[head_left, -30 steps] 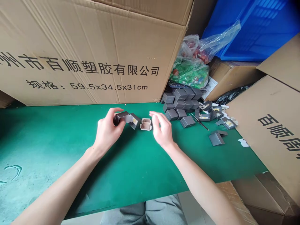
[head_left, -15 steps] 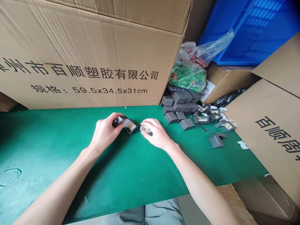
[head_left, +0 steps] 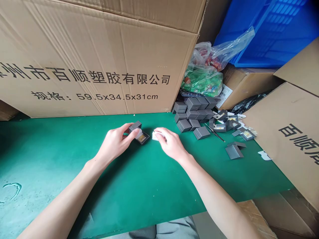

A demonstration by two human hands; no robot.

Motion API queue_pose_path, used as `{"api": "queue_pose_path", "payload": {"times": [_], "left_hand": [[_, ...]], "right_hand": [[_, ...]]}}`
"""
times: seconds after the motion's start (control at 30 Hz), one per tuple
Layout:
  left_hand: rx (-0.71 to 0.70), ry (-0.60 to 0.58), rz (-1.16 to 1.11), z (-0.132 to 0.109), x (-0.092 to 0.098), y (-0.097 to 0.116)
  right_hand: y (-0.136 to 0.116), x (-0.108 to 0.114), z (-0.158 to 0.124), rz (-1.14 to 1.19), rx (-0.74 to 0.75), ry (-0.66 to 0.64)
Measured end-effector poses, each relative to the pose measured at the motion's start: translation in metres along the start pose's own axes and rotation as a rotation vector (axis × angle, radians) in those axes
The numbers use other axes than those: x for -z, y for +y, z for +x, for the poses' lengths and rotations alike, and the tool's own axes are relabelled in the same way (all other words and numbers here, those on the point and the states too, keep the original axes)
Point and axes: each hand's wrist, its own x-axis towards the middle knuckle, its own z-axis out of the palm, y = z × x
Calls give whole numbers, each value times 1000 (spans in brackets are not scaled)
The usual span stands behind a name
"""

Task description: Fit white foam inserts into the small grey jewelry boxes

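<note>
My left hand [head_left: 116, 141] grips a small dark grey box [head_left: 136, 126] between thumb and fingers. Its lid is raised, and a whitish and gold-coloured insert [head_left: 142, 137] shows in the lower half. Just right of it, with a narrow gap between, my right hand [head_left: 169, 142] is closed on a small white piece [head_left: 155, 136]. Most of that piece is hidden by the fingers, so its kind cannot be made out. Both hands are low over the green table [head_left: 139, 186].
Several closed grey boxes [head_left: 193, 114] are stacked at the right, beside opened ones [head_left: 219, 127] and dark tweezers [head_left: 215, 133]. A bent grey cover [head_left: 234, 151] lies nearer. A large carton [head_left: 99, 49] stands behind, another carton [head_left: 294, 116] at right. Plastic bags [head_left: 203, 78] sit below a blue crate [head_left: 271, 36].
The grey box in my left hand has turned, so its lid's outer face now shows. My right hand has shifted slightly right with the white piece. The view has moved a little.
</note>
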Motion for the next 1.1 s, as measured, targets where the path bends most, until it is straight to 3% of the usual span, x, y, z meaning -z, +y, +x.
{"api": "queue_pose_path", "payload": {"times": [0.2, 0.43, 0.67, 0.83, 1.1], "left_hand": [[45, -24, 12, -2, 1, 7], [71, -41, -38, -1, 0, 5], [89, -67, -226, 2, -4, -10], [105, -116, -393, 6, -3, -20], [56, -155, -409, 10, -2, -27]], "right_hand": [[7, -1, 0, 55, -87, 95], [9, -2, 4, -3, -74, 118], [-10, 23, -3, 31, 32, -189], [-15, 31, -7, -23, -29, -351], [-12, 26, -7, -71, -13, -350]]}}
